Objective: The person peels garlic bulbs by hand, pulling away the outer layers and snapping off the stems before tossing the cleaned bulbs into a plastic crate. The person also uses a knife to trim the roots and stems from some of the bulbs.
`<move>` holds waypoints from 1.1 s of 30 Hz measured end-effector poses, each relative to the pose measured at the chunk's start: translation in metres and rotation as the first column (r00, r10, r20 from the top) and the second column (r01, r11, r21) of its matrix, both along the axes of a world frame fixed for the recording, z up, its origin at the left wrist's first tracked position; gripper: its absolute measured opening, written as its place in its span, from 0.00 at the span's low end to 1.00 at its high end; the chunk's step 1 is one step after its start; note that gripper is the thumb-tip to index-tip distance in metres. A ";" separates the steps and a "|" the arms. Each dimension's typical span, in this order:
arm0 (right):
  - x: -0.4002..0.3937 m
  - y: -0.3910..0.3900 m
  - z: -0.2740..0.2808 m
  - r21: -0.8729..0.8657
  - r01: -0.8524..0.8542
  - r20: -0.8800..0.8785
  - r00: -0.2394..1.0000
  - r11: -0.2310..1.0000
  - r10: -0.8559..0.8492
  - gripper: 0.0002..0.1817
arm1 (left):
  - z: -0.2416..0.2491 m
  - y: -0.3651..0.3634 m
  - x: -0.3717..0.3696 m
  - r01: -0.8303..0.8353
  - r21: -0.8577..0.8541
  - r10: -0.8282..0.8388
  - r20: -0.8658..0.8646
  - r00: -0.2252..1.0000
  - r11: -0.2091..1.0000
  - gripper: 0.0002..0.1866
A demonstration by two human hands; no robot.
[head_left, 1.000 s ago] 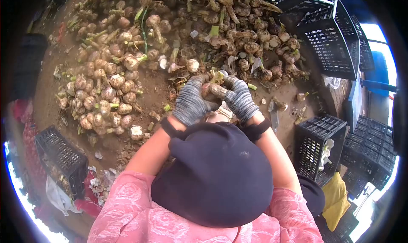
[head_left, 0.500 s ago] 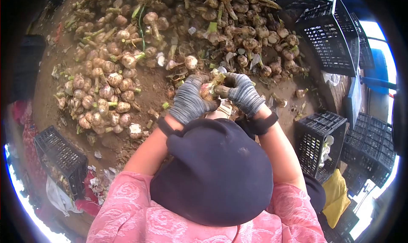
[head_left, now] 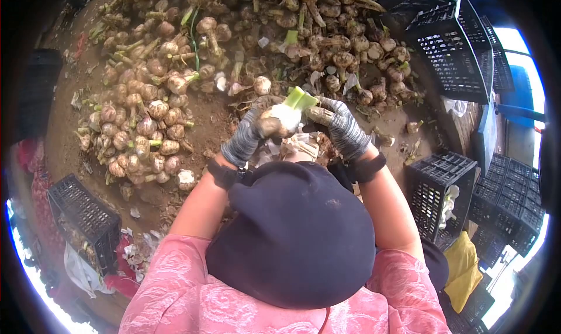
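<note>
In a grey glove with bare fingertips, my left hand (head_left: 250, 132) is closed around a white garlic bulb (head_left: 285, 119) in front of my body. A thick green stem (head_left: 301, 98) rises from the bulb toward the upper right. My right hand (head_left: 338, 124), gloved the same way, pinches the side of this stem with its fingers. Peeled skins (head_left: 304, 146) lie just below the bulb, between my two wrists. Beyond my hands sits a pale loose bulb (head_left: 262, 85) on the soil.
A large heap of garlic (head_left: 146, 109) spreads over the soil at the left and far side. Black crates stand at the upper right (head_left: 447, 48), lower right (head_left: 438, 188) and lower left (head_left: 85, 211). A yellow cloth (head_left: 463, 270) lies at the lower right.
The bulb between my hands now shows a clean white surface and its green stem points up. My left hand has shifted slightly left, and my right hand has moved slightly toward my body.
</note>
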State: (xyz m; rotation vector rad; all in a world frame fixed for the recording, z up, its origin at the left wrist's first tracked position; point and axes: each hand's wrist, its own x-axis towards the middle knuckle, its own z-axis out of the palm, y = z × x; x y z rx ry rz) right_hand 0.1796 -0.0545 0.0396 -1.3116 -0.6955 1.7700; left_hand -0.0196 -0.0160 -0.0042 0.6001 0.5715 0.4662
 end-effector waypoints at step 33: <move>-0.002 -0.015 -0.039 -0.094 0.448 -0.309 0.836 0.889 -0.453 0.15 | -0.006 -0.001 -0.019 -0.213 -0.039 0.214 0.021 0.977 0.976 0.34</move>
